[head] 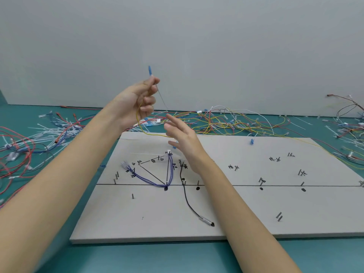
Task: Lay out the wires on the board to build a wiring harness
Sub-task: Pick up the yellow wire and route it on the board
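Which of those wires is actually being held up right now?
The yellow wire with the blue tip: the left hand pinches it in the air. The purple and black wires lie on the board.

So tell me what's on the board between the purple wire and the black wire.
Head view: between the purple wire and the black wire, bare board carrying only the drawn line and handwritten marks.
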Available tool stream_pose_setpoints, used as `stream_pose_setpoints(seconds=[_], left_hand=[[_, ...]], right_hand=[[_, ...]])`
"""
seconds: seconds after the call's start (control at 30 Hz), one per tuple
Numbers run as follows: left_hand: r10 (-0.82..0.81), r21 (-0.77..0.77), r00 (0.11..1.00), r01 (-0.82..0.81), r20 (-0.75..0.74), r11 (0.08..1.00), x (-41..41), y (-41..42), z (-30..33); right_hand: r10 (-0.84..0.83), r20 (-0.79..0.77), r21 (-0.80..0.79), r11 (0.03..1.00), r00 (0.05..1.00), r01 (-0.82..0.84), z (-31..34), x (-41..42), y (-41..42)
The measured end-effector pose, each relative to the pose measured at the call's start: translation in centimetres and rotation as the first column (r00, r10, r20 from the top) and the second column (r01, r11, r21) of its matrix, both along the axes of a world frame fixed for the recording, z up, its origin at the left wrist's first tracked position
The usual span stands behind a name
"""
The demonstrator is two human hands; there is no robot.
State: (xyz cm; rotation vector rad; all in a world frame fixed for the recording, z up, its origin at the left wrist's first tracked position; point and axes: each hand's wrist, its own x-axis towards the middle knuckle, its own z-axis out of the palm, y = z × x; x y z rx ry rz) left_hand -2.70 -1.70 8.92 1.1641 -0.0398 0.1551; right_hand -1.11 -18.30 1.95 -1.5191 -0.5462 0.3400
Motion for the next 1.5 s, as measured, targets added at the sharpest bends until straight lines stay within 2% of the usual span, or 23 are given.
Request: stream_pose_setpoints(seconds=[0.13, 0.23, 0.3, 0.43, 0.57, 0.63, 0.67, 0.73, 0.83, 0.87, 0.9, 0.97, 1.07, 1.17, 1.3, 1.33, 1.4, 1.43, 1.5], left_hand=[[-0.068, 0.265, 0.998, 0.067, -0.005, 0.962, -0.5, -0.7, 0.0], [-0.067, 0.405, 0.998, 0.068, -0.017, 0.912, -0.4, -1.1, -0.6], [-0.051, 0.488, 0.999, 0.045, 0.0, 0.872, -0.2, -1.3, -1.1], [-0.116, 0.519, 0.993, 0.11, -0.021, 0.848, 0.1, -1.8, -2.0], [-0.195, 0.48, 0.98, 0.185, -0.028, 0.858, 0.3, -1.8, -2.4], [-0.122, 0.49, 0.992, 0.122, -0.032, 0.863, 0.5, -1.1, -2.6], [-0.052, 0.547, 0.998, 0.059, -0.027, 0.835, 0.7, -0.8, -3.0], [0.076, 0.727, 0.997, -0.055, 0.004, 0.684, 1.0, -0.1, -4.3], [0.167, 0.942, 0.984, -0.108, 0.056, 0.317, 1.5, 0.5, -6.5], [0.186, 0.964, 0.98, -0.121, 0.077, 0.238, 1.6, 0.8, -7.1], [0.206, 0.968, 0.974, -0.138, 0.095, 0.208, 1.7, 1.1, -7.4], [0.244, 0.962, 0.962, -0.173, 0.119, 0.214, 1.9, 1.6, -7.7], [0.29, 0.927, 0.936, -0.274, 0.197, 0.255, 2.2, 1.8, -7.8], [0.353, 0.843, 0.877, -0.438, 0.326, 0.311, 2.4, 1.8, -7.7], [0.448, 0.734, 0.794, -0.58, 0.412, 0.353, 2.7, 2.4, -7.4], [0.505, 0.693, 0.744, -0.636, 0.437, 0.338, 2.7, 2.8, -7.4], [0.596, 0.647, 0.639, -0.722, 0.486, 0.246, 2.8, 3.8, -7.5], [0.61, 0.656, 0.618, -0.727, 0.497, 0.202, 3.0, 4.4, -7.7], [0.599, 0.732, 0.635, -0.672, 0.489, 0.115, 3.5, 5.8, -8.3]], right_hand=[[0.0, 0.06, 0.044, 0.999, 0.998, -0.003, -0.5, -0.3, 0.3], [-0.114, 0.015, 0.158, 0.981, 0.993, 0.111, -0.6, -0.5, 0.8], [-0.169, 0.028, 0.164, 0.973, 0.985, 0.163, -0.8, -0.3, 1.0], [-0.162, 0.087, 0.134, 0.98, 0.983, 0.149, -0.9, -0.2, 1.4], [-0.221, 0.002, 0.176, 0.96, 0.975, 0.218, -0.6, 0.4, 0.9], [-0.232, -0.075, 0.225, 0.943, 0.97, 0.243, -0.4, 0.7, 0.4], [-0.226, -0.104, 0.242, 0.939, 0.969, 0.245, -0.4, 0.9, 0.2], [-0.208, -0.139, 0.258, 0.936, 0.968, 0.238, -0.3, 1.1, -0.1], [-0.178, -0.19, 0.277, 0.934, 0.965, 0.226, -0.2, 1.3, -0.2], [-0.177, -0.2, 0.279, 0.932, 0.964, 0.229, -0.2, 1.3, -0.2], [-0.177, -0.208, 0.279, 0.932, 0.962, 0.232, -0.2, 1.3, -0.3], [-0.172, -0.23, 0.288, 0.928, 0.958, 0.236, -0.2, 1.3, -0.3], [-0.212, -0.243, 0.264, 0.924, 0.946, 0.275, 0.0, 1.4, -0.4], [-0.283, -0.245, 0.186, 0.925, 0.927, 0.331, -0.1, 1.5, -0.4], [-0.332, -0.251, 0.111, 0.923, 0.909, 0.368, -0.2, 1.6, -0.5], [-0.329, -0.263, 0.121, 0.921, 0.907, 0.37, -0.2, 1.6, -0.6], [-0.304, -0.289, 0.168, 0.917, 0.908, 0.361, 0.0, 1.6, -0.8], [-0.293, -0.291, 0.185, 0.917, 0.911, 0.354, 0.0, 1.6, -1.0], [-0.275, -0.282, 0.205, 0.918, 0.919, 0.338, 0.1, 1.7, -1.3]])
